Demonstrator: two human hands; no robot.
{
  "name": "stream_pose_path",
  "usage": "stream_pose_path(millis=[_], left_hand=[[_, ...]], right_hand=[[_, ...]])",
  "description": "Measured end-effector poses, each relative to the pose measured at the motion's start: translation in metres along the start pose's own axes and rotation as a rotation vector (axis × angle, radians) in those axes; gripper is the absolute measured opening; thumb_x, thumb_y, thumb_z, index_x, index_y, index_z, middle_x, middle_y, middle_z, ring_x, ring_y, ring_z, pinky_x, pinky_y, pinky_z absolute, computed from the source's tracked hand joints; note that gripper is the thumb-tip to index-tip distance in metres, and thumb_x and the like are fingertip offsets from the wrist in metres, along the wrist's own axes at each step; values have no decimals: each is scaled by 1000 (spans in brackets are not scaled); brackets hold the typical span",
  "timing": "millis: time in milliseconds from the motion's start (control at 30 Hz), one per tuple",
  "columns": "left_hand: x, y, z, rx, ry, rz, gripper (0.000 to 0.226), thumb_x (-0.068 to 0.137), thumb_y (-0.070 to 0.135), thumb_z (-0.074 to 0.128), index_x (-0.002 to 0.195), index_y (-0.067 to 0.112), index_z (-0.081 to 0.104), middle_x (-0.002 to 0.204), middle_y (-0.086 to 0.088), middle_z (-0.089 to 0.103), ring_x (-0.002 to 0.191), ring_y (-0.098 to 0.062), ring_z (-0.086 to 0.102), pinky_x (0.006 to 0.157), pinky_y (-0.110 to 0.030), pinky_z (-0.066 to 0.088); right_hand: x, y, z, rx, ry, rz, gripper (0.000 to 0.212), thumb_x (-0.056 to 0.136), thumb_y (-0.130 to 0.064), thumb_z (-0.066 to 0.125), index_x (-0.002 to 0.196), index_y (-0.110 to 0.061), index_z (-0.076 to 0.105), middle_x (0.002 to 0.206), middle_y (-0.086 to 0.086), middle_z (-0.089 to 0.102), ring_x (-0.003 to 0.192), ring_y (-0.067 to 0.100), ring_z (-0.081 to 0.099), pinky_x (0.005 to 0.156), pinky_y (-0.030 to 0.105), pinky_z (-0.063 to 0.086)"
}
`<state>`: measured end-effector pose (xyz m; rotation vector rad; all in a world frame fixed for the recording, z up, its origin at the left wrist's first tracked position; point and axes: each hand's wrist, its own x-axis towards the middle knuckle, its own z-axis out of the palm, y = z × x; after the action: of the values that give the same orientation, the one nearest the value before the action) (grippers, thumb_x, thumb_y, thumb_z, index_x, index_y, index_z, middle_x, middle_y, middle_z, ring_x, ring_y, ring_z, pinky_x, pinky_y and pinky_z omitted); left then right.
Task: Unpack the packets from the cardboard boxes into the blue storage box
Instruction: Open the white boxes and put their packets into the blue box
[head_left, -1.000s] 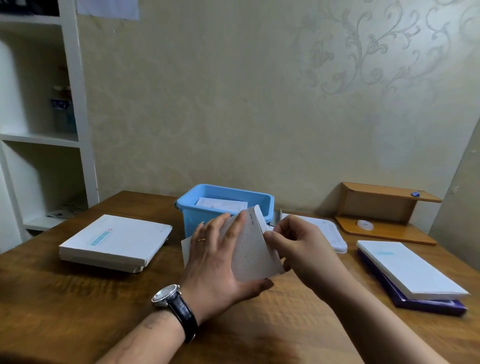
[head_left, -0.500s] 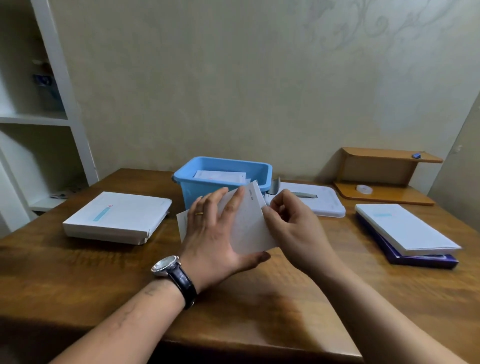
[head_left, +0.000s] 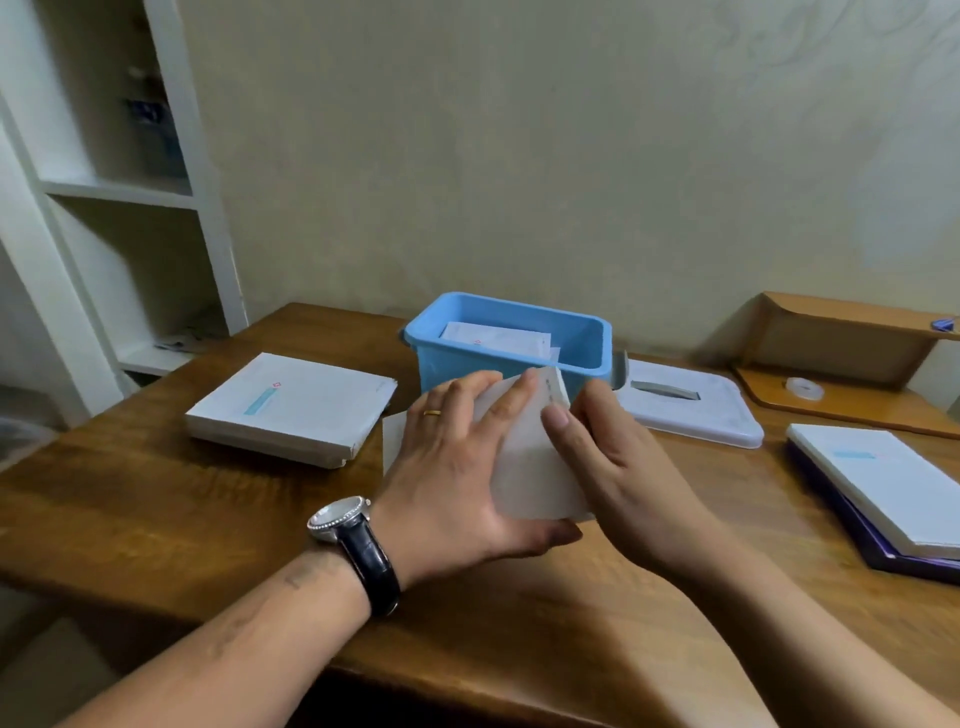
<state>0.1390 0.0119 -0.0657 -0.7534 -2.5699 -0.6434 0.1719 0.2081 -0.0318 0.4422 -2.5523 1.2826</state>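
Note:
A flat white cardboard box is held tilted above the table's middle, between both hands. My left hand, with a ring and a wristwatch, grips its left side with fingers spread over the face. My right hand pinches its upper right edge, thumb on top. Just behind stands the blue storage box, holding a white packet. Whether a packet is coming out of the held box is hidden by my fingers.
A stack of flat white boxes lies at the left. The storage box's white lid lies to its right. Another white box on a purple folder sits at the far right, beside a wooden corner shelf. White shelving stands left.
The view has tilted down and nearer. My right hand's fingers have shifted along the box's upper right edge; the box stays held in about the same place.

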Motion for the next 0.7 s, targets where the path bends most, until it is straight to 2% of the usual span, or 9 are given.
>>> stream_pose_path(millis=[133,233,300,400,467,567,633,700], left_hand=[[4,-20,-29,87,19,-40,126,64,97,55,166,42,5,163,1,22,151,-23,23,127,-48,22],[10,-56,-63,242,-55,-51,125,67,97,58,167,38,10,166,0,23,153,-22,21,129,-44,12],[14,-85,-86,361,-104,-31,121,69,99,50,167,38,12,173,0,18,160,-20,11,131,-50,1],[9,-129,-110,449,-99,-93,111,73,100,36,165,40,22,176,5,15,164,-18,3,130,-59,-1],[-2,-154,-114,431,-106,-200,97,81,94,34,162,42,31,174,11,22,163,-14,9,130,-59,-1],[-18,-178,-106,347,-220,-312,72,96,79,38,159,44,37,171,17,29,160,-9,19,131,-55,-4],[-23,-185,-101,289,-225,-330,70,97,77,38,159,45,36,170,19,30,159,-8,21,131,-53,-4],[-24,-185,-100,281,-150,-307,73,95,79,38,158,43,38,169,19,32,158,-9,23,131,-54,0]], right_hand=[[29,-15,38,463,34,138,40,106,-57,52,112,-17,53,107,-7,65,97,10,68,73,32,60],[61,-23,69,535,-61,223,47,94,-55,62,113,-13,53,106,1,65,99,19,66,77,42,55],[83,-29,95,560,-84,260,36,91,-46,67,107,-17,54,107,7,67,99,24,70,73,44,60],[113,-44,134,661,-32,335,26,104,-38,66,103,-17,51,100,11,63,83,24,69,57,36,59],[128,-49,155,532,-55,380,32,105,-44,62,107,-13,54,101,9,66,81,23,69,61,36,59],[135,-45,170,62,-133,340,31,103,-50,61,110,-20,66,100,2,71,87,18,69,74,37,59],[126,-38,167,44,-133,356,29,105,-47,60,104,-20,70,96,2,72,85,17,69,72,34,56],[113,-26,155,108,-99,382,31,105,-48,60,98,-20,71,90,5,73,79,18,69,70,36,55]])
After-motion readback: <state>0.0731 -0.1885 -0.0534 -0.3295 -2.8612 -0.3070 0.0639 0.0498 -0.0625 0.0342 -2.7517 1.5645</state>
